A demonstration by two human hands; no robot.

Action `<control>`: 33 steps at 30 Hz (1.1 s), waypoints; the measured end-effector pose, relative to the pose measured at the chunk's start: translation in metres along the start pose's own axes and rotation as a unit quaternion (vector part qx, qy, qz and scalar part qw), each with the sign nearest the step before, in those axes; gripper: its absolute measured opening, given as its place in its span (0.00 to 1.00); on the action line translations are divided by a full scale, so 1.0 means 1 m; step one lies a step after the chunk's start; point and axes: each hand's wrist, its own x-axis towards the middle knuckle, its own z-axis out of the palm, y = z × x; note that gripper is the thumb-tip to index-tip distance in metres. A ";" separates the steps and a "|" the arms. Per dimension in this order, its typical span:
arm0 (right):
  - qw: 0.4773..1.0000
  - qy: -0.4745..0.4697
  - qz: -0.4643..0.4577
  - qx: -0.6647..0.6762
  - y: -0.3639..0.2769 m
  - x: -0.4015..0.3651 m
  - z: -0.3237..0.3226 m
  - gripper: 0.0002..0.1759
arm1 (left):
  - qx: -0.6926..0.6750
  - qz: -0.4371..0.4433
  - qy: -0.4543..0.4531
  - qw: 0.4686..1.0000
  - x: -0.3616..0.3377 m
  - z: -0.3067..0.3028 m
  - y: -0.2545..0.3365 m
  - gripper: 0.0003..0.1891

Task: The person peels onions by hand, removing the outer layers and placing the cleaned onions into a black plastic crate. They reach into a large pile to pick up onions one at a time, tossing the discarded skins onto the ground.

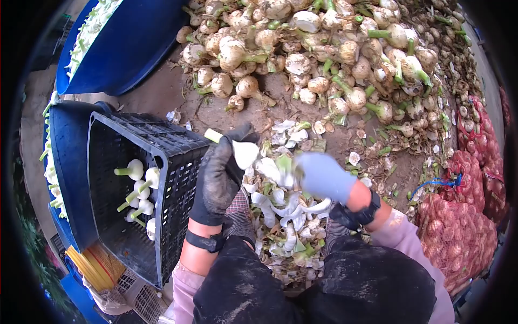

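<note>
My left hand [216,175], in a dark dirty work glove, is closed around a white garlic bulb [245,154] whose cut green stem pokes out to the upper left. My right hand [325,175], in a pale blue glove, is a short way right of the bulb and blurred by motion. Its fingers look curled in; a blurred green and greyish thing at its fingertips cannot be made out. Loose garlic peelings [291,210] lie below both hands, between my legs. Several clean trimmed bulbs [141,189] rest inside the black plastic crate [186,181] at my left.
A large heap of soil-stained garlic [324,51] spreads across the ground ahead. Blue tubs [135,43] with white, green-stemmed contents stand at the left, one right behind the crate. Red mesh sacks [456,237] of bulbs line the right side. Peel scraps litter the ground.
</note>
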 end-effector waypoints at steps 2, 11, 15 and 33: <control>0.985 -0.152 -0.074 -0.029 -0.006 -0.018 0.017 0.10 | -0.064 0.033 0.005 0.997 0.005 0.009 0.023 0.21; 0.968 0.196 -0.153 -0.033 -0.048 0.081 -0.027 0.08 | 0.102 0.310 -0.035 0.944 0.004 0.052 0.180 0.25; 0.920 0.278 -0.175 -0.213 -0.039 0.169 -0.008 0.08 | 0.239 0.132 0.052 0.961 -0.009 0.047 0.085 0.20; 0.825 -0.009 0.102 0.556 -0.044 0.018 -0.022 0.16 | 0.451 0.132 -0.025 0.883 -0.014 -0.002 -0.014 0.25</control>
